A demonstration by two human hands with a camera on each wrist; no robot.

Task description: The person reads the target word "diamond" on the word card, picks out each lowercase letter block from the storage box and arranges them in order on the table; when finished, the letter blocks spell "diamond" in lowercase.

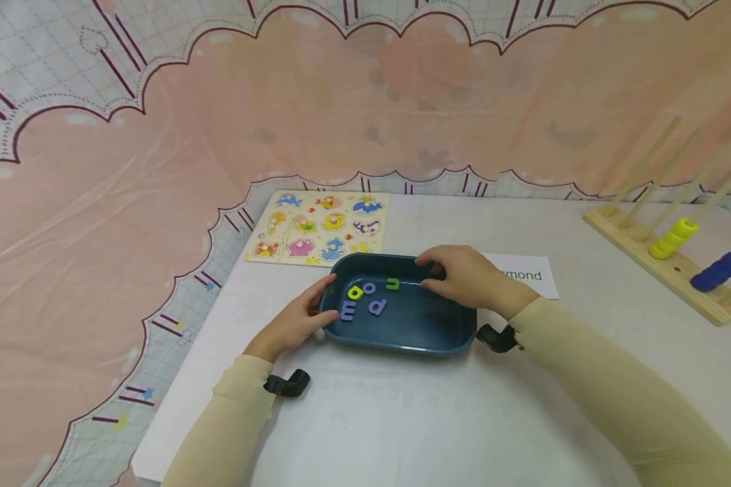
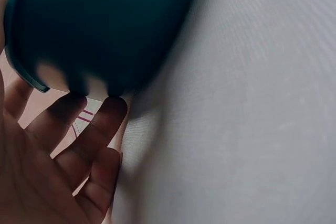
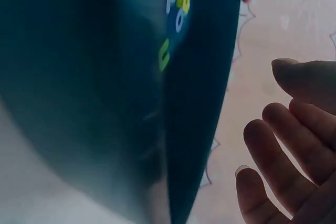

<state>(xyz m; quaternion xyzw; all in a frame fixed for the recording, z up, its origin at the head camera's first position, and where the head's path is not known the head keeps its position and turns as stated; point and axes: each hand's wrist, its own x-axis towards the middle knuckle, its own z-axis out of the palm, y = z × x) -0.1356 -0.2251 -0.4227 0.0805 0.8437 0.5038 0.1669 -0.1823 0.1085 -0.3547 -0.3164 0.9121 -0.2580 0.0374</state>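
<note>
A dark teal tray (image 1: 426,331) stands on the white table in the head view. At its left lie several small letters: a green one (image 1: 392,284), a yellow one (image 1: 355,293), and purple ones such as the m-shaped letter (image 1: 347,311). My left hand (image 1: 295,321) grips the tray's left end, thumb at the rim. In the left wrist view its fingertips (image 2: 113,111) touch the outer wall. Above the tray's back right corner is my right hand (image 1: 463,274). Its fingers (image 3: 278,166) are loosely bent, apart from the tray, and hold nothing.
A wooden puzzle board (image 1: 317,230) with sea animals lies behind the tray at left. A white card (image 1: 539,276) ending in "mond" is partly hidden by the right hand. At right stands a wooden bead rack (image 1: 664,260) with yellow and blue beads.
</note>
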